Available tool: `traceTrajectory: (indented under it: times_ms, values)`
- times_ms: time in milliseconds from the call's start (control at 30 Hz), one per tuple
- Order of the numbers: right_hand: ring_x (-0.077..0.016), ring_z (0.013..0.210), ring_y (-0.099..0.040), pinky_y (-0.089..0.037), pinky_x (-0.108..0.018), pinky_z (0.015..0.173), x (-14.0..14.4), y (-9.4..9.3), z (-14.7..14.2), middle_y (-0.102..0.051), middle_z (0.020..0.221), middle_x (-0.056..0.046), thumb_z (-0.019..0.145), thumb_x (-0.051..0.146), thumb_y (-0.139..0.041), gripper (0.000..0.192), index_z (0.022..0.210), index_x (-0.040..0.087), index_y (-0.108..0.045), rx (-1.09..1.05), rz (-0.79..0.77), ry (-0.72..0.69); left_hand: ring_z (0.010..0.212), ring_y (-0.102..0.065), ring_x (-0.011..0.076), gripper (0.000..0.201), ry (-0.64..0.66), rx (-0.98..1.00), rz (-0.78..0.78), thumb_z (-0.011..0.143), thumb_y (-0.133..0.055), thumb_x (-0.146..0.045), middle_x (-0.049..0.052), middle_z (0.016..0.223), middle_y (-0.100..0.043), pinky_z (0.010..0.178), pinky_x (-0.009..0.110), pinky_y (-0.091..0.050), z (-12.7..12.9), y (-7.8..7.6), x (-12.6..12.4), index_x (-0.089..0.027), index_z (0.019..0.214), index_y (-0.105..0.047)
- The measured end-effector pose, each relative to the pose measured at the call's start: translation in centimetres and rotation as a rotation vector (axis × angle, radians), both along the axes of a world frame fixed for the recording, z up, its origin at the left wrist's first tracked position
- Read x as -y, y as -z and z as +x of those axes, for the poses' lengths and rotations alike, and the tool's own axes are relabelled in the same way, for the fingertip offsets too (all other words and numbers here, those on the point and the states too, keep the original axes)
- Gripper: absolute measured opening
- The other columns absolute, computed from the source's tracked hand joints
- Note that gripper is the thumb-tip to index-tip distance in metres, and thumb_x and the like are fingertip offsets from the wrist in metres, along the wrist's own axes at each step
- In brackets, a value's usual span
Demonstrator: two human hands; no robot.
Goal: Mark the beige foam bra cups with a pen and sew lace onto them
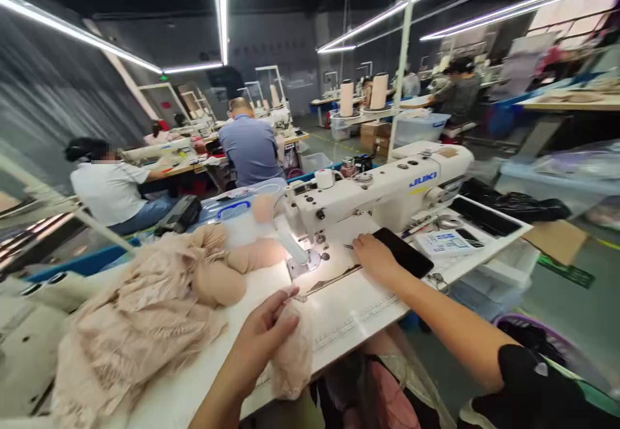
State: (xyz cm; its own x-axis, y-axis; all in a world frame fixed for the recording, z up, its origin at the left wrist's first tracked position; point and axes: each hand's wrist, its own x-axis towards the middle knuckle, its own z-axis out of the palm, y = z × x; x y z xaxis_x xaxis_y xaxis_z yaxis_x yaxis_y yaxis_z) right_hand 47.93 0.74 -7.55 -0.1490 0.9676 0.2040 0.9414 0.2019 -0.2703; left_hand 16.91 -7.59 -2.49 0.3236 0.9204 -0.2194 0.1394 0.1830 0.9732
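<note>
My left hand [268, 325] is closed, thumb against fingers, on a piece of beige lace fabric [293, 364] that hangs over the table's front edge. My right hand [375, 258] rests on the sewing table [349, 325] beside a black phone [404, 252]. Its fingers are closed round a small pointed metal tool [348, 246], of which only the tip shows. Between and behind my hands stands a white sewing machine [358, 190], its needle area lit. The presser foot [303, 261] is just beyond my left hand.
A heap of beige fabric [140, 313] with rounded cups covers the table's left side. To the right lie a white box [445, 243] and a tray [513, 222] of small items. Thread cones [379, 92] stand behind the machine. Other people [249, 141] sit at machines ahead.
</note>
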Motion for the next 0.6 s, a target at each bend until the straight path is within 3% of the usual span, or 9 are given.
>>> traceTrajectory:
  times_ms: [100, 200, 300, 400, 533, 600]
  values:
    - [-0.0266, 0.092, -0.067, -0.049, -0.035, 0.082, 2.0, -0.1, -0.6, -0.072, 0.1, -0.016, 0.107, 0.011, -0.037, 0.025, 0.104, 0.014, -0.062, -0.057, -0.031, -0.073, 0.114, -0.066, 0.0289, 0.079, 0.029, 0.145, -0.091, 0.077, -0.087, -0.054, 0.009, 0.121, -0.075, 0.105, 0.04, -0.05, 1.4, 0.9, -0.4, -0.022, 0.145, -0.062]
    - [-0.0191, 0.082, -0.067, -0.048, -0.027, 0.075, 5.7, -1.0, -2.0, -0.072, 0.094, -0.004, 0.112, 0.026, -0.04, 0.019, 0.114, 0.02, -0.058, -0.181, 0.029, -0.296, 0.108, -0.067, 0.027, 0.077, 0.065, 0.21, -0.109, 0.077, -0.089, -0.05, 0.008, 0.111, -0.076, 0.1, 0.038, -0.051, 2.3, 1.1, -0.7, -0.021, 0.143, -0.062]
    - [-0.021, 0.08, -0.063, -0.042, -0.03, 0.071, 8.0, -1.3, -4.0, -0.07, 0.09, -0.005, 0.108, 0.032, -0.052, 0.017, 0.103, 0.02, -0.061, -0.147, 0.272, -0.433, 0.099, -0.068, 0.0246, 0.071, 0.113, 0.246, -0.075, 0.078, -0.089, -0.047, 0.006, 0.102, -0.076, 0.095, 0.035, -0.052, 3.1, 0.9, -0.8, -0.023, 0.14, -0.065]
    - [-0.0212, 0.073, -0.06, -0.036, -0.032, 0.067, 8.1, -1.1, -5.7, -0.067, 0.081, -0.004, 0.108, 0.028, -0.053, 0.02, 0.092, 0.02, -0.062, -0.031, 0.409, -0.376, 0.101, -0.069, 0.0247, 0.067, 0.169, 0.289, -0.059, 0.081, -0.087, -0.046, 0.007, 0.108, -0.076, 0.097, 0.036, -0.052, 4.1, 0.9, -0.8, -0.024, 0.14, -0.065]
    - [-0.0208, 0.076, -0.062, -0.035, -0.032, 0.068, 7.6, -0.8, -6.6, -0.07, 0.083, -0.005, 0.108, 0.028, -0.051, 0.018, 0.097, 0.02, -0.063, -0.02, 0.391, -0.408, 0.111, -0.069, 0.0301, 0.069, 0.188, 0.206, -0.032, 0.079, -0.086, -0.052, 0.01, 0.115, -0.076, 0.098, 0.04, -0.054, 4.9, 1.2, -0.7, -0.021, 0.138, -0.067]
    - [-0.0205, 0.077, -0.063, -0.035, -0.032, 0.068, 7.6, -0.7, -6.1, -0.072, 0.085, -0.005, 0.11, 0.03, -0.047, 0.022, 0.098, 0.021, -0.063, -0.048, 0.336, -0.431, 0.114, -0.068, 0.0327, 0.071, 0.208, 0.09, -0.019, 0.077, -0.085, -0.056, 0.011, 0.117, -0.077, 0.098, 0.042, -0.055, 3.7, 0.6, -0.9, -0.021, 0.136, -0.068]
